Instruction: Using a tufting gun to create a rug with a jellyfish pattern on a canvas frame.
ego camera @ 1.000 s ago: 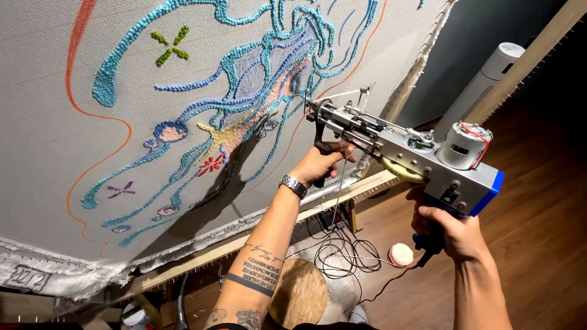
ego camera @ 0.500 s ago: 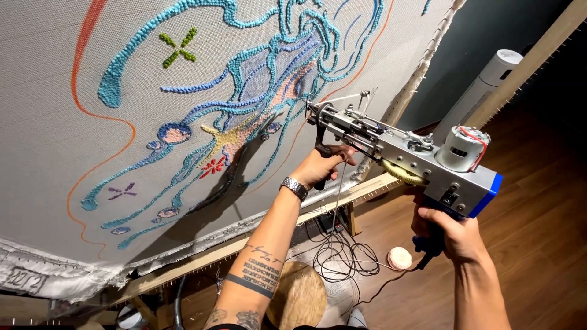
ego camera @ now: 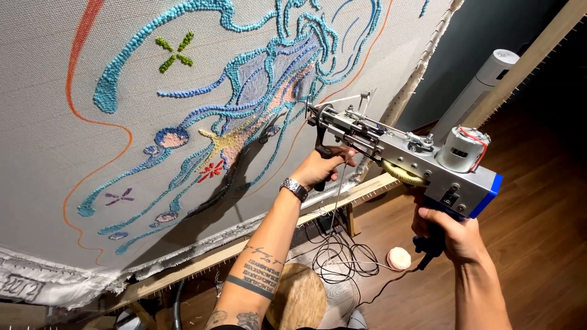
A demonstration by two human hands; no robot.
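tufting cloth (ego camera: 73, 201) cut off at edges (needle tip unclear).

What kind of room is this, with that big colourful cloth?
Probably a rug-making workshop or craft studio. A stretched cloth with tufted yarn patterns hangs on a wooden frame, and the person's left hand and right hand hold a tufting gun.

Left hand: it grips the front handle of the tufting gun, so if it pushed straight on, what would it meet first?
Most likely the stretched cloth: the left hand and the tufting gun point at it, though the gap is unclear.
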